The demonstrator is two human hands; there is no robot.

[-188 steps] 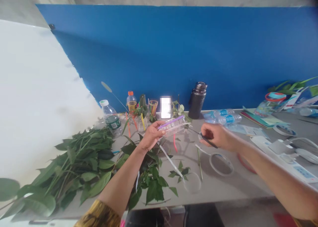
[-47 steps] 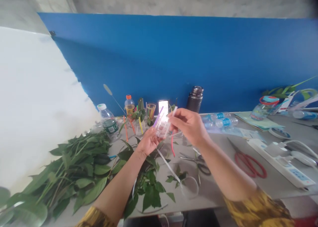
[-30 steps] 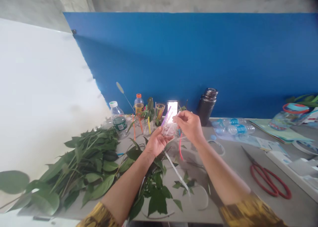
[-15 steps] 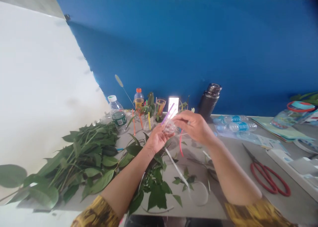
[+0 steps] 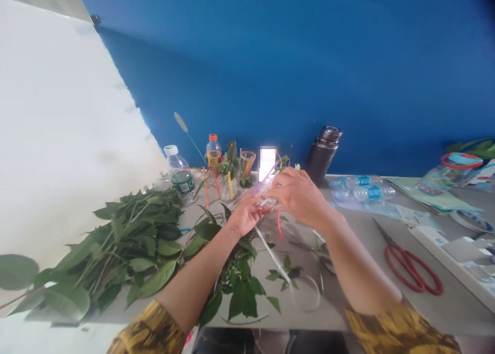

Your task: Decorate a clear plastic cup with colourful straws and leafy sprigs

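Observation:
My left hand (image 5: 247,214) holds a small clear plastic piece (image 5: 268,195) up above the table, with a purple straw (image 5: 266,177) sticking up and left from it. My right hand (image 5: 297,196) is closed over the piece's right end, and its fingers hide part of it. A leafy green branch (image 5: 242,292) lies under my left forearm, and a large heap of cut leafy branches (image 5: 135,240) spreads to its left. A red straw (image 5: 279,222) and a white strip (image 5: 273,256) lie just below my hands.
Red-handled scissors (image 5: 408,269), a dark-handled pair (image 5: 309,248), a clear plastic ring (image 5: 305,292) and a power strip (image 5: 456,256) lie on the grey table. Along the blue wall stand a dark thermos (image 5: 320,155), drink bottles (image 5: 180,176) and a cup of straws (image 5: 247,163).
My right hand has moved from the table's right side, where it held a dark stick, to the clear piece. The view has swung, bringing scissors into sight.

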